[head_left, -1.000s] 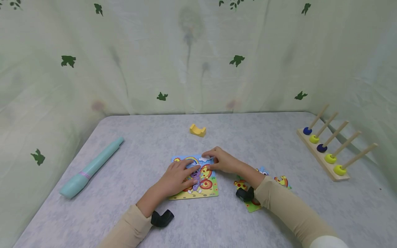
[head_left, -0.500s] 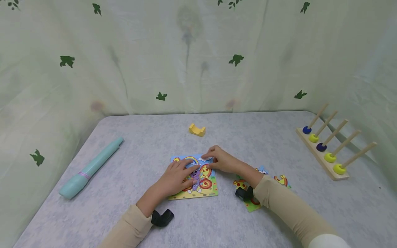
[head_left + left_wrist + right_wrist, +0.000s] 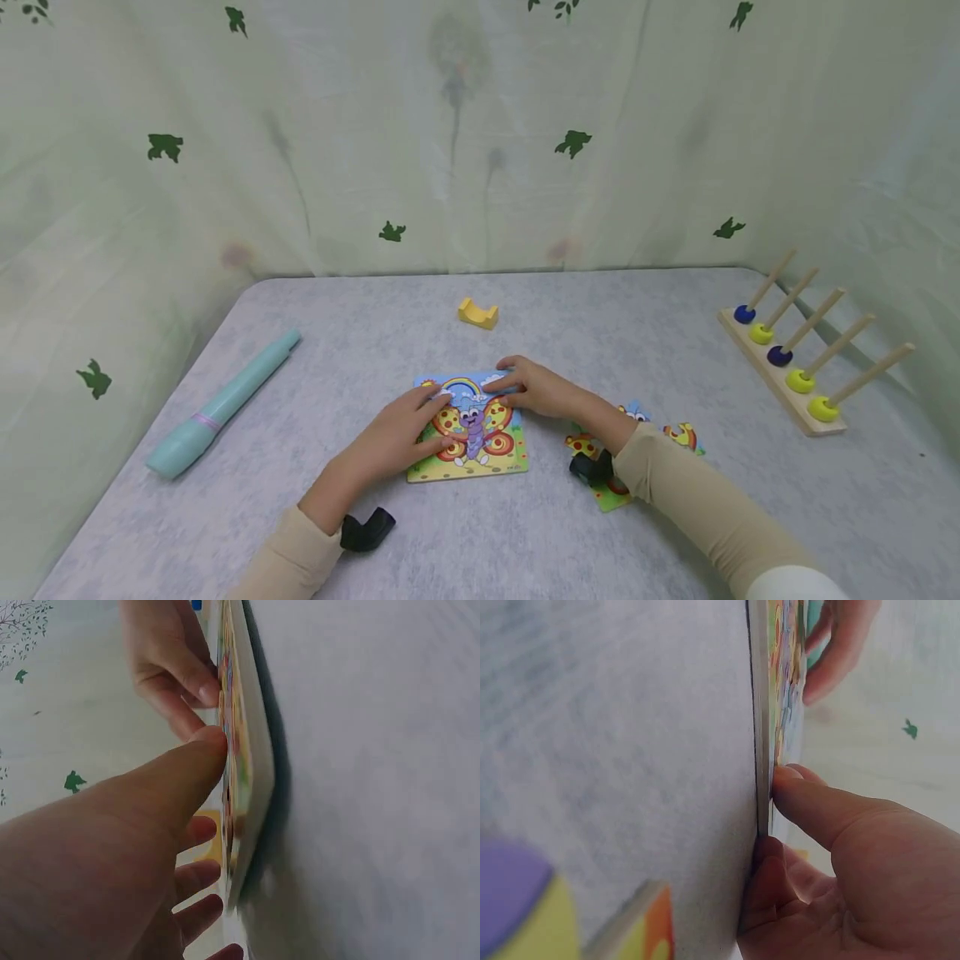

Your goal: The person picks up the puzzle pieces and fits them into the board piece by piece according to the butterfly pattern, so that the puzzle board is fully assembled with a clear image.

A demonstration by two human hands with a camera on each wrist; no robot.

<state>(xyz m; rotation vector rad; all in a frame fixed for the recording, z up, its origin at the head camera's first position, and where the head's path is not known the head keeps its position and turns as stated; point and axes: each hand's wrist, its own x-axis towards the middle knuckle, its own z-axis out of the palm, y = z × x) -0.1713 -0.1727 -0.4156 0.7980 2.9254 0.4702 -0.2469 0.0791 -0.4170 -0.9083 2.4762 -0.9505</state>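
"Purple on yellow, right in my feed: the butterfly puzzle lies flat on the table, its picture upright to the wearer. And the hands?"

"From here I see the right hand gripping the far right corner, thumb on the face, other fingers bent at the edge; probably that steadies it. The left hand is relaxed, fingers spread over the left part; I can't tell whether its thumb touches."

"Loose pieces?"

"Just right of the puzzle, partly under the right sleeve, handy for that hand, I'd guess."

"Any writing?"

"Tiny print in the near right corner, too small for me to read."

"Farther out?"

"Yellow block beyond, teal tube left, peg stand right, presumably kept aside for working room."
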